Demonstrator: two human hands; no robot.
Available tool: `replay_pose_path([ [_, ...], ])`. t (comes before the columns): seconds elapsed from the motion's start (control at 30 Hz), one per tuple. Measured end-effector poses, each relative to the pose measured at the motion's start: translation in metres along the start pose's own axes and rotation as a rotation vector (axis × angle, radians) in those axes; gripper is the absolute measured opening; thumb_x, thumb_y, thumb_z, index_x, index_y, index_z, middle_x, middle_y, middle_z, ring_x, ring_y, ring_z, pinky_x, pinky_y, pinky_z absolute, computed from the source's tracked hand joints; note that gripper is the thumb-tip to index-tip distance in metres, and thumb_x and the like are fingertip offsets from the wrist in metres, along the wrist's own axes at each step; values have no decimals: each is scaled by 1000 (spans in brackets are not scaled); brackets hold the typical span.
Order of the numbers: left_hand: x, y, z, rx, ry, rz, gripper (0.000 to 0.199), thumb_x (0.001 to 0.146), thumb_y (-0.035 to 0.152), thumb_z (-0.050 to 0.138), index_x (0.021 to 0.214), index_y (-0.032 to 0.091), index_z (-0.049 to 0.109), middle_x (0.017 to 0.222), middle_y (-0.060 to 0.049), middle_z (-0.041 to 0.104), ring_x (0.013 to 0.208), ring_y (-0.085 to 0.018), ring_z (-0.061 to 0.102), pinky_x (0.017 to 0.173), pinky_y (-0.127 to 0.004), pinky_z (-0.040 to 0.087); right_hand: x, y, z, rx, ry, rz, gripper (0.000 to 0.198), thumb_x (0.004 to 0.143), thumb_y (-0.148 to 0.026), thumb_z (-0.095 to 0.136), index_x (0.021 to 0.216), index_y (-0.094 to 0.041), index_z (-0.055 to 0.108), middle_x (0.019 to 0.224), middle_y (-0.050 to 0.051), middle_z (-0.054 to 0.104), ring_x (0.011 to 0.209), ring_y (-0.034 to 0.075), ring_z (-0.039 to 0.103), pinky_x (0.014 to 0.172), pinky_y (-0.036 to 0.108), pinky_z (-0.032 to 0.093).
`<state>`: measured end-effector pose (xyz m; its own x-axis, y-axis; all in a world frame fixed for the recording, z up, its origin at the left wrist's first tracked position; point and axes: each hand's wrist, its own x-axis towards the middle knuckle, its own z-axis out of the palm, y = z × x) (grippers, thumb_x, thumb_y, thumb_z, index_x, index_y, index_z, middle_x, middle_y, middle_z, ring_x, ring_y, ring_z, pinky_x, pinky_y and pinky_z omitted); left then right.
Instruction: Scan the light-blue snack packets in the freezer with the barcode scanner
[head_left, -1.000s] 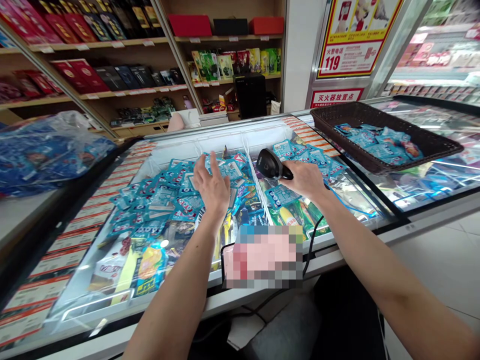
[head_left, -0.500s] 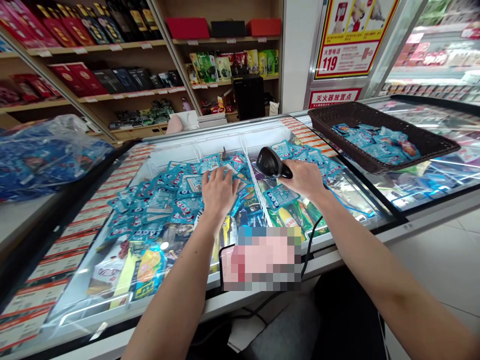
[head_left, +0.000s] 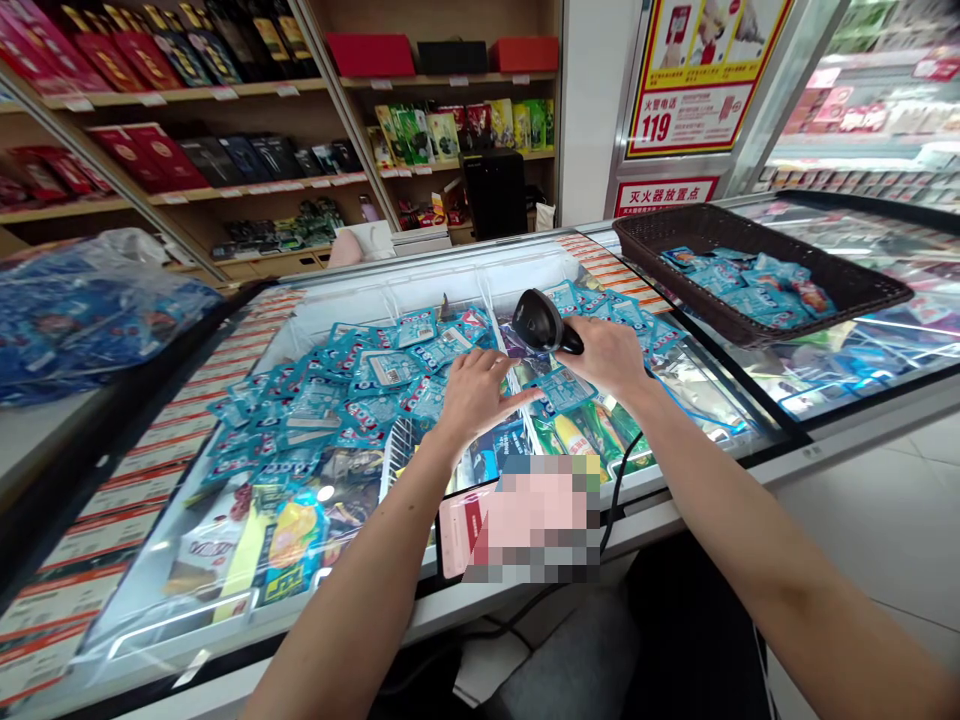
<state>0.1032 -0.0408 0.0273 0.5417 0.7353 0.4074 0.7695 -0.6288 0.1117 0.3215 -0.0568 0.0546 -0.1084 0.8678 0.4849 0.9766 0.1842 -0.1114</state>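
Note:
My right hand [head_left: 611, 358] is closed around the handle of a black barcode scanner [head_left: 535, 320], its head pointing left above the freezer's glass top. A black cord hangs below that hand. My left hand [head_left: 480, 393] is open, fingers and thumb stretched to the right over the glass, with nothing seen in it. Many small blue packets [head_left: 386, 370] lie spread beyond and to the left of it. Between my two hands is a single blue packet [head_left: 562, 390], its printed barcode facing up.
A phone-like device [head_left: 455, 540], partly blurred out, stands at the freezer's near edge. At the right, a brown basket [head_left: 874, 285] holds more blue packets. A clear plastic bag [head_left: 97, 310] of blue packs sits at the left. Stocked shelves [head_left: 315, 185] line the back.
My left hand has moved right and toward me, away from the spread packets, and its thumb now reaches out toward the single packet. The scanner in my right hand has stayed nearly in place.

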Motion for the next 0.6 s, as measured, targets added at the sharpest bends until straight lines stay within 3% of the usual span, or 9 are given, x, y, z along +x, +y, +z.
replay_pose_path([
  [0.13,2,2,3,-28,-38,37,59,74,69,56,116,28,62,120,-7,60,114,-30,47,96,-45,32,0,-1,0,-8,3,2,36,85,-46,54,110,-22,63,94,7,71,82,23,64,64,30,37],
  [0.33,3,-7,3,-126,-64,-24,33,84,55,54,99,28,66,113,-4,63,110,-25,50,91,-41,33,1,-1,-1,-24,-17,20,38,83,-46,56,110,-21,63,92,8,71,80,24,64,64,31,37],
  [0.47,3,-6,0,-144,-73,-53,46,86,60,45,115,28,61,117,-6,62,111,-25,50,93,-42,32,1,-1,-1,-20,-9,15,36,83,-44,56,110,-21,63,92,8,71,81,24,64,64,31,38],
  [0.6,2,-4,-1,-117,-146,17,63,75,68,55,128,34,54,128,-5,56,119,-29,44,99,-46,29,1,-1,-1,-7,-16,21,36,84,-43,56,111,-20,63,94,8,71,83,24,64,66,32,39],
])
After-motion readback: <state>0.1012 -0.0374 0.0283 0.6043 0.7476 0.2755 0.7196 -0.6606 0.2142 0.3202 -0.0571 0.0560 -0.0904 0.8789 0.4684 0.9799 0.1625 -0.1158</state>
